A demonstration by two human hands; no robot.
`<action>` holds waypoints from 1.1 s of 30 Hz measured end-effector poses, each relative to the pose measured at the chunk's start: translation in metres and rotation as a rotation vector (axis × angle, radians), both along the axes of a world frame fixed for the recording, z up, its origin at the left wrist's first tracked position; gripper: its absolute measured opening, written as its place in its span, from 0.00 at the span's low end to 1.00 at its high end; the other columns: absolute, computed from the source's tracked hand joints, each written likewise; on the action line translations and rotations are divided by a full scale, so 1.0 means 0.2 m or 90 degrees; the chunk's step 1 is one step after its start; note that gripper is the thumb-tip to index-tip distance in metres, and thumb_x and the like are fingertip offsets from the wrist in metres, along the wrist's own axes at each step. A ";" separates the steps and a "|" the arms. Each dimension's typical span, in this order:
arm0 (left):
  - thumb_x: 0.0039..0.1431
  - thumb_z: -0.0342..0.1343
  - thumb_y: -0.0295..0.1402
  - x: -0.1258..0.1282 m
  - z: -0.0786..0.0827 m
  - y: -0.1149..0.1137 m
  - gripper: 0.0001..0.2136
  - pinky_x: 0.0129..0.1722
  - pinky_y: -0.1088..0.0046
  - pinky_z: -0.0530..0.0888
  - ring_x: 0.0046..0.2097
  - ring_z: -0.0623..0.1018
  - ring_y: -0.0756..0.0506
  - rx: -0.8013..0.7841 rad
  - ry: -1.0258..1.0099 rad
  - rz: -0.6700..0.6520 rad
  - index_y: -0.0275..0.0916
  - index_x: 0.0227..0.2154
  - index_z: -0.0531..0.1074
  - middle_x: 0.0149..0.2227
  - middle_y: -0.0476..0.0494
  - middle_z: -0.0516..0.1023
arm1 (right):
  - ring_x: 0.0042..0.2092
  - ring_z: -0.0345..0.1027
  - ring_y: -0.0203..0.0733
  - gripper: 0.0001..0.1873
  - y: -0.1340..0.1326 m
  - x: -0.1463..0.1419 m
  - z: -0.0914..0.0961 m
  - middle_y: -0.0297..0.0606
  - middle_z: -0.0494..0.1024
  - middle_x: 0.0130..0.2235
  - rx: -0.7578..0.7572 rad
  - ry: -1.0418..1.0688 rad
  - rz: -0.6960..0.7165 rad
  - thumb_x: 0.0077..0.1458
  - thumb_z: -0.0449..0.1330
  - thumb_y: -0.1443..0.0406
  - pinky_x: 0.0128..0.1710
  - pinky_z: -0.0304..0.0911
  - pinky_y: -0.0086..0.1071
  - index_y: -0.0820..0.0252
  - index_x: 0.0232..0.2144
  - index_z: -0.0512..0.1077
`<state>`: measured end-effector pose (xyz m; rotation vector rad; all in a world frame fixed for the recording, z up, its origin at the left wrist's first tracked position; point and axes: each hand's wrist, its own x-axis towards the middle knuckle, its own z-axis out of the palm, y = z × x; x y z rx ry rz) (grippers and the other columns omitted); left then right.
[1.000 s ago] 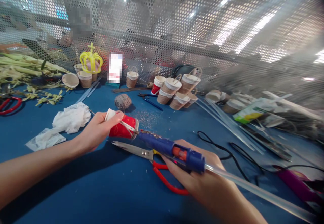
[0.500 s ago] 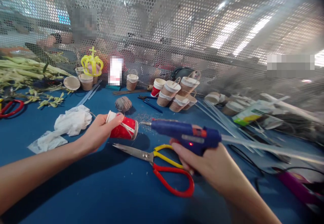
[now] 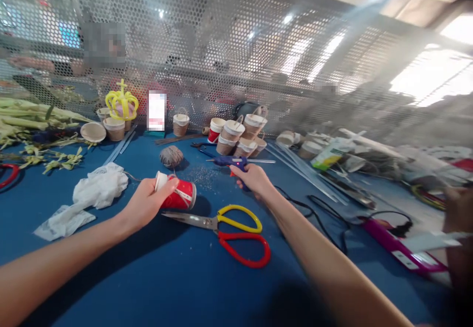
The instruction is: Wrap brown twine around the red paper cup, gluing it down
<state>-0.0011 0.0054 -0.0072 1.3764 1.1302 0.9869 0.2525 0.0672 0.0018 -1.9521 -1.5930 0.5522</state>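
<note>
My left hand (image 3: 144, 196) is wrapped round a red paper cup (image 3: 181, 194), which lies sideways with its base toward the right. A strand of grey twine runs near the cup, and a ball of twine (image 3: 171, 157) rests just behind it. Farther back, my right hand (image 3: 253, 178) grips the handle of a blue glue gun (image 3: 231, 161). Its nozzle points left, its small red light is lit, and a clear glue stick sticks out behind. Between my arms lies a pair of scissors (image 3: 218, 224) with one yellow and one red handle, blades toward the left.
White crumpled plastic (image 3: 100, 186) lies left of the cup. Several twine-wrapped cups (image 3: 246, 147) are stacked at the back, before a perforated metal screen (image 3: 207, 65). Glue sticks (image 3: 303, 169), black cords and a purple power strip (image 3: 402, 248) occupy the right. Husks (image 3: 37, 115) lie left.
My right hand has carried the glue gun away from the cup, toward the back of the table. My left hand still holds the cup; the view has turned to the right.
</note>
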 end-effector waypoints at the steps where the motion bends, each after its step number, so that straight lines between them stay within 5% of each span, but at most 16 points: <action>1: 0.51 0.50 0.44 0.00 0.00 0.00 0.17 0.21 0.77 0.57 0.21 0.60 0.53 0.001 0.001 0.004 0.35 0.17 0.63 0.16 0.54 0.61 | 0.23 0.65 0.42 0.15 0.01 0.00 -0.01 0.39 0.67 0.17 0.010 -0.032 -0.003 0.47 0.57 0.60 0.24 0.59 0.34 0.60 0.15 0.61; 5: 0.52 0.49 0.44 0.00 0.00 0.00 0.17 0.21 0.77 0.58 0.21 0.60 0.52 0.019 0.016 -0.007 0.35 0.17 0.64 0.16 0.53 0.62 | 0.41 0.64 0.53 0.09 -0.03 -0.04 0.03 0.51 0.72 0.30 0.079 -0.125 0.015 0.46 0.58 0.64 0.38 0.56 0.42 0.64 0.19 0.66; 8: 0.53 0.48 0.43 0.00 0.00 -0.02 0.17 0.22 0.76 0.59 0.22 0.62 0.51 0.054 0.063 -0.027 0.34 0.19 0.67 0.17 0.51 0.64 | 0.42 0.64 0.47 0.13 -0.12 -0.16 0.11 0.45 0.73 0.35 0.098 -0.126 0.135 0.50 0.54 0.59 0.41 0.56 0.37 0.64 0.26 0.71; 12: 0.53 0.47 0.42 0.01 0.01 -0.05 0.16 0.23 0.76 0.61 0.23 0.63 0.51 0.100 0.104 -0.062 0.34 0.22 0.69 0.20 0.50 0.66 | 0.37 0.67 0.40 0.28 -0.21 -0.34 0.18 0.41 0.75 0.34 0.020 -0.023 0.419 0.57 0.40 0.52 0.40 0.59 0.33 0.62 0.29 0.74; 18: 0.54 0.44 0.42 0.01 0.04 -0.07 0.18 0.21 0.77 0.56 0.22 0.56 0.52 0.136 0.189 -0.131 0.35 0.16 0.61 0.19 0.52 0.57 | 0.40 0.67 0.42 0.31 -0.20 -0.44 0.17 0.39 0.76 0.34 -0.129 0.162 0.546 0.55 0.38 0.48 0.41 0.60 0.36 0.60 0.27 0.73; 24: 0.55 0.44 0.41 0.00 0.03 -0.07 0.18 0.19 0.77 0.54 0.21 0.55 0.53 0.146 0.236 -0.153 0.35 0.16 0.64 0.17 0.53 0.56 | 0.37 0.67 0.35 0.10 -0.26 -0.49 0.16 0.36 0.74 0.37 -0.074 0.407 0.448 0.45 0.60 0.62 0.39 0.61 0.28 0.61 0.32 0.71; 33: 0.53 0.45 0.43 0.00 0.06 -0.07 0.18 0.18 0.78 0.52 0.20 0.53 0.53 0.147 0.244 -0.125 0.36 0.15 0.61 0.16 0.55 0.52 | 0.27 0.61 0.32 0.12 -0.31 -0.47 0.19 0.33 0.70 0.26 0.006 0.272 0.415 0.50 0.53 0.59 0.27 0.58 0.27 0.63 0.26 0.68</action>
